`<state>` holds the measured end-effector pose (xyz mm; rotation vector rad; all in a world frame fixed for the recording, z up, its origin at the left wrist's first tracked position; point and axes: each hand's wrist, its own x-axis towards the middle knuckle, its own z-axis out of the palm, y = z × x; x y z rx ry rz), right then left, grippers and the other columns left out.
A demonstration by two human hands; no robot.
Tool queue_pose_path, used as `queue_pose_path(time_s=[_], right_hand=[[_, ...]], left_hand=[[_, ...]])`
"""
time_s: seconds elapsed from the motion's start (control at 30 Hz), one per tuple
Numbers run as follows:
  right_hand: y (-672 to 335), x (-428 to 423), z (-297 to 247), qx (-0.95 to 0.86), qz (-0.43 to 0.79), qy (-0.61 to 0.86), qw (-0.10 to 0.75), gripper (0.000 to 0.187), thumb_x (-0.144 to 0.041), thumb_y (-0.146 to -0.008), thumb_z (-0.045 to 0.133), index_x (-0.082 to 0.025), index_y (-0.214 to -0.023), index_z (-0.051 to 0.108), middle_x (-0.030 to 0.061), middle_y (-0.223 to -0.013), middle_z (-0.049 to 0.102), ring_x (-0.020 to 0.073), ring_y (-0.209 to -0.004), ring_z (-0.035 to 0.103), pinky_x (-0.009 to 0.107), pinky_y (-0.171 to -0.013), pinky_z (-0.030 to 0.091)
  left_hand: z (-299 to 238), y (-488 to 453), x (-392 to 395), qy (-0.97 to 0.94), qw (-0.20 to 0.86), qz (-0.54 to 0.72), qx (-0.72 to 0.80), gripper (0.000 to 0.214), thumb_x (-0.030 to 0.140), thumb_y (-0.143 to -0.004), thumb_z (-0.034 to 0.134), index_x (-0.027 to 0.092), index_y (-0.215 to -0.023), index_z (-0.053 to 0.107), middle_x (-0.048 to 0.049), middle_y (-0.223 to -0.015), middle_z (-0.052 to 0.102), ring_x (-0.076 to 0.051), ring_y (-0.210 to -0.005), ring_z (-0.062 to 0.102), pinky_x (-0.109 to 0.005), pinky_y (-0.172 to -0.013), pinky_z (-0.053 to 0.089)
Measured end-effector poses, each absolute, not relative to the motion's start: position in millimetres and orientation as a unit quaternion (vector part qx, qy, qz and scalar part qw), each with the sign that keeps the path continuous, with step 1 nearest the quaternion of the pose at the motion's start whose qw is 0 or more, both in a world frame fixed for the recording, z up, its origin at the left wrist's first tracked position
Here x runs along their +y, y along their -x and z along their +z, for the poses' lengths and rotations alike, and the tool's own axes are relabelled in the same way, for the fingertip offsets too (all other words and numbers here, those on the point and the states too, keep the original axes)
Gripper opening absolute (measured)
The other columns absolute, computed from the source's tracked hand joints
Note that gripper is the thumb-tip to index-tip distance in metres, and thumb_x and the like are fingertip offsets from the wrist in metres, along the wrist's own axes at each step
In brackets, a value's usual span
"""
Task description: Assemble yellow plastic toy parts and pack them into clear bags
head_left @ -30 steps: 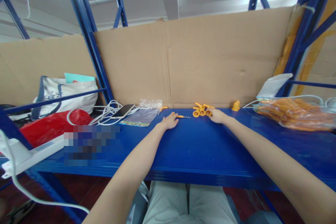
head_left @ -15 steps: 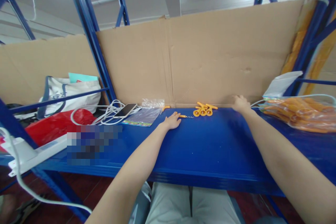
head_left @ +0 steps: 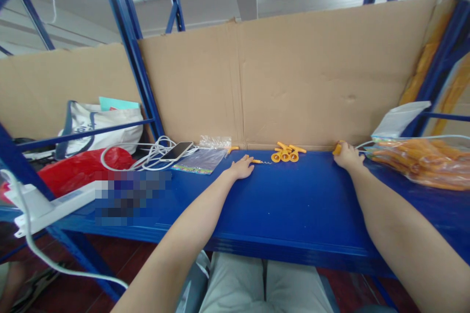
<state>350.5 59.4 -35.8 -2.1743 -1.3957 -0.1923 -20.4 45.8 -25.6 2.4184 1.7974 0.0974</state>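
Observation:
My right hand [head_left: 347, 157] is closed around a small orange plastic piece [head_left: 337, 149] at the back of the blue shelf [head_left: 286, 205], beside the cardboard wall. My left hand [head_left: 240, 168] lies on the shelf with fingers curled round a thin orange part with a metal spring [head_left: 257, 161] sticking out to its right. A cluster of three orange funnel-shaped parts [head_left: 286, 153] lies between the two hands, untouched.
A clear bag of orange parts [head_left: 422, 161] lies at the right. A phone [head_left: 176, 151], white cables [head_left: 147, 154] and a plastic packet [head_left: 201, 160] lie at the left, past them a red bag [head_left: 77, 168] and a white tote [head_left: 103, 124]. A power strip [head_left: 47, 205] sits at the front left.
My right hand left the orange cluster, reached right to the orange piece by the cardboard and closed on it. My left hand stayed in place.

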Motion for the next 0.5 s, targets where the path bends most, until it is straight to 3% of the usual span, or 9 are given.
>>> queue_pose_path(time_s=[0.23,0.5], right_hand=[[-349.7,62.6,-32.5,-0.501,-0.116,0.809,0.284,0.033,-0.028,-0.089,0.043,-0.011,-0.114,0.054,0.0193,-0.107,0.063,0.0321,-0.103,0.059,0.055,-0.091,0.038],[-347.4,68.3,-27.8,-0.515,-0.149,0.798,0.275,0.031,-0.026,-0.085,0.039,-0.009,-0.103,0.058,0.0203,-0.1,0.064,0.032,-0.095,0.061,0.053,-0.087,0.038]], left_hand=[[-24.3,20.2,44.8,-0.8,0.061,0.023,0.596,0.057,0.036,-0.097,0.027,0.021,-0.151,0.023,-0.0085,-0.161,0.013,-0.022,-0.148,0.009,-0.052,-0.116,0.019],[-25.3,20.9,45.8,-0.802,0.06,0.028,0.594,0.056,0.036,-0.096,0.026,0.023,-0.151,0.023,-0.0076,-0.161,0.013,-0.023,-0.148,0.011,-0.054,-0.115,0.02]])
